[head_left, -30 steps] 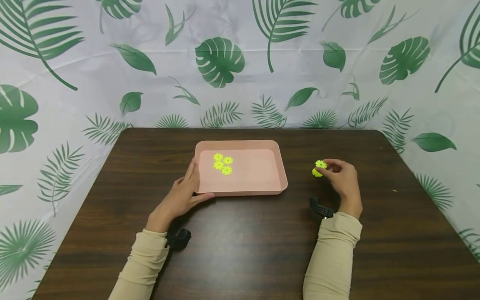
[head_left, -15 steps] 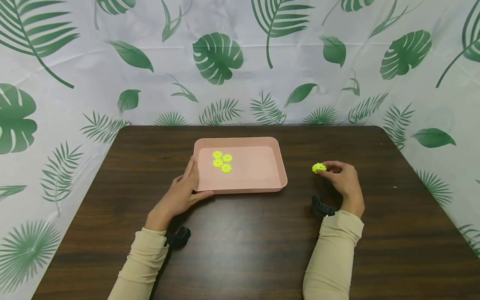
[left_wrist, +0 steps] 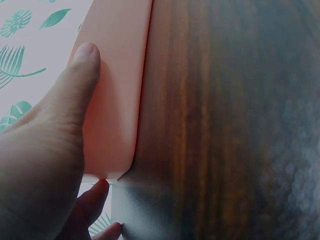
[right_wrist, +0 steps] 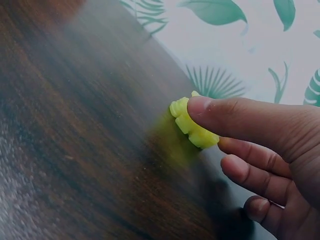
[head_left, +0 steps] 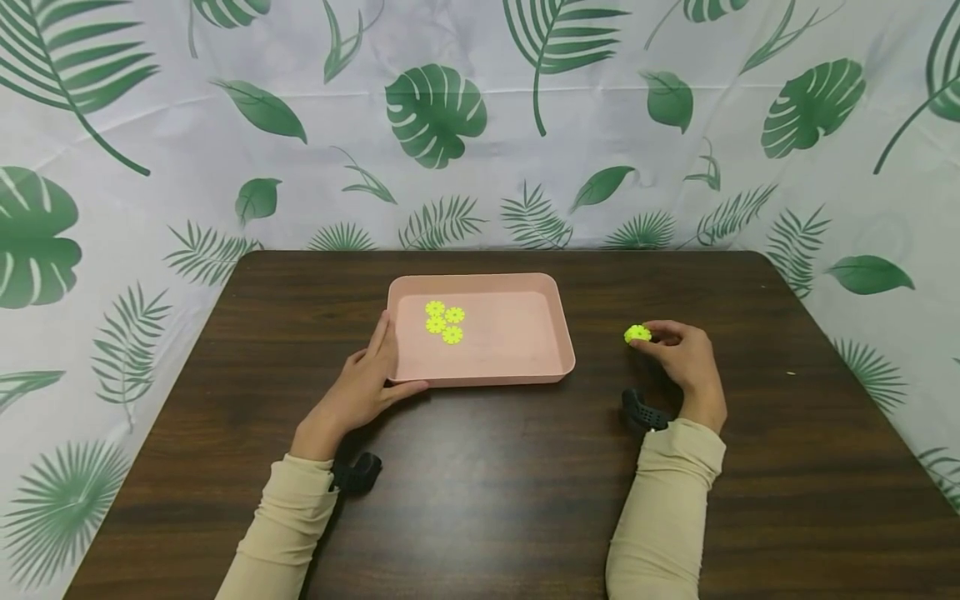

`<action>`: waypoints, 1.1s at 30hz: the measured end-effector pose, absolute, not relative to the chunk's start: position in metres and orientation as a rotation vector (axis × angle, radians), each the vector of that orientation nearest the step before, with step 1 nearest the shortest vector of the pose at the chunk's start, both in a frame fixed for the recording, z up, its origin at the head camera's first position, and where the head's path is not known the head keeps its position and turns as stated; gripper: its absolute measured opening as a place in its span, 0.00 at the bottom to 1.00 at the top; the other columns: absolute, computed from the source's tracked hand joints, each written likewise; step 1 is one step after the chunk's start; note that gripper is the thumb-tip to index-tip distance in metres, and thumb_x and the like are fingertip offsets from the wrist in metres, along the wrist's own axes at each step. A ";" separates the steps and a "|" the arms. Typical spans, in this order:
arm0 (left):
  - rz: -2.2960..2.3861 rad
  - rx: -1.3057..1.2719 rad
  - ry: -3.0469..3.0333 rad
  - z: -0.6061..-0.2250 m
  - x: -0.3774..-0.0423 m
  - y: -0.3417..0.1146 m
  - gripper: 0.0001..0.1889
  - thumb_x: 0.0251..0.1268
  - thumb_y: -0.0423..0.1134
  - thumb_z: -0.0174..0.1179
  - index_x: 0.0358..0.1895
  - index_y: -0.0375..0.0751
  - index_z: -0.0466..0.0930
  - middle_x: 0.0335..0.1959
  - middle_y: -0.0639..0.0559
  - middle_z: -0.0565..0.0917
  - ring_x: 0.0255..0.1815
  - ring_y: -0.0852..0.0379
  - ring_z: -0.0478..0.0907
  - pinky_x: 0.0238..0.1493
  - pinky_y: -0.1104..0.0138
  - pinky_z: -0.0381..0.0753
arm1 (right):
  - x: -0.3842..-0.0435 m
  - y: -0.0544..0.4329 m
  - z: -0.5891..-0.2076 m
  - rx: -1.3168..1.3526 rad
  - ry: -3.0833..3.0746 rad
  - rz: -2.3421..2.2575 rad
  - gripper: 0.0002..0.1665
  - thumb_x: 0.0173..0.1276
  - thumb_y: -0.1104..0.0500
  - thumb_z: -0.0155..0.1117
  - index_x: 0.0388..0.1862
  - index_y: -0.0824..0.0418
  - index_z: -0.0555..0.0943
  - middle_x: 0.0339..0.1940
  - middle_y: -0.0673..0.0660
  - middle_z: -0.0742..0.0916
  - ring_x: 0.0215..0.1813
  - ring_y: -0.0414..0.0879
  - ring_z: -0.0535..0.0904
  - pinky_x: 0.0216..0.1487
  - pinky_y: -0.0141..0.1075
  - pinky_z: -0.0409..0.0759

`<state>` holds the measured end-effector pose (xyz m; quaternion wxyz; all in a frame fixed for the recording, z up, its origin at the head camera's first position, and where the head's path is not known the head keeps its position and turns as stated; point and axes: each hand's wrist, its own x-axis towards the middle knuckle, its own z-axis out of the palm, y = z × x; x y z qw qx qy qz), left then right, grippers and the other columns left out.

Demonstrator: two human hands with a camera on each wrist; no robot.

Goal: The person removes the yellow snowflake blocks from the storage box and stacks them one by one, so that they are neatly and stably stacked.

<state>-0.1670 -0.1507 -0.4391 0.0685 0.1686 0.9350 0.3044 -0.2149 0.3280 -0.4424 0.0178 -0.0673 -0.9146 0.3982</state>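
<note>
In the head view, my left hand (head_left: 358, 395) rests at the near left corner of a pink rectangular tray (head_left: 510, 369). Its thumb lies straight along the front wall, with the fingers against the left side. The left wrist view shows that thumb pressing the pink wall. Several bright yellow-green notched plastic discs (head_left: 452, 335), shaped like flowers, lie clustered in the left part of the tray. To the right of the tray, my right hand (head_left: 684, 354) pinches stacked yellow-green notched discs (right_wrist: 197, 132) between thumb and fingers, at or just above the tabletop; the exact height cannot be told.
A dark wood-grain table (head_left: 480, 492) carries everything, its far edge meeting a white leaf-patterned cloth (head_left: 487, 192). Black wrist devices sit on the left wrist (head_left: 358, 475) and right wrist (head_left: 642, 412). A tiny pale fleck (head_left: 791, 373) lies at the right.
One second ago two discs showed offset at the right fingertips; now they overlap as one stack. The left hand and tray stay in place. The head view has shifted slightly.
</note>
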 end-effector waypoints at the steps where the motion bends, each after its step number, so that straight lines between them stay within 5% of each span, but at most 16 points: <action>1: 0.919 0.507 2.815 -0.439 -0.167 -0.151 0.59 0.70 0.59 0.65 0.83 0.31 0.31 0.85 0.39 0.28 0.86 0.45 0.33 0.74 0.32 0.49 | -0.215 0.328 -0.443 -0.210 -2.840 1.237 0.30 0.72 0.50 0.72 0.64 0.69 0.81 0.53 0.68 0.84 0.45 0.52 0.76 0.43 0.40 0.75; 25: 0.928 0.509 2.821 -0.439 -0.166 -0.150 0.59 0.70 0.58 0.65 0.83 0.30 0.31 0.85 0.38 0.28 0.86 0.44 0.33 0.74 0.31 0.49 | -0.217 0.328 -0.442 -0.190 -2.864 1.249 0.31 0.73 0.51 0.71 0.66 0.69 0.80 0.53 0.68 0.83 0.45 0.53 0.75 0.45 0.42 0.74; 33: 0.929 0.520 2.824 -0.440 -0.165 -0.151 0.59 0.70 0.58 0.65 0.83 0.30 0.33 0.85 0.37 0.29 0.86 0.43 0.35 0.74 0.32 0.50 | -0.214 0.328 -0.439 -0.194 -2.831 1.326 0.39 0.72 0.48 0.71 0.73 0.69 0.73 0.63 0.73 0.78 0.60 0.65 0.74 0.59 0.56 0.73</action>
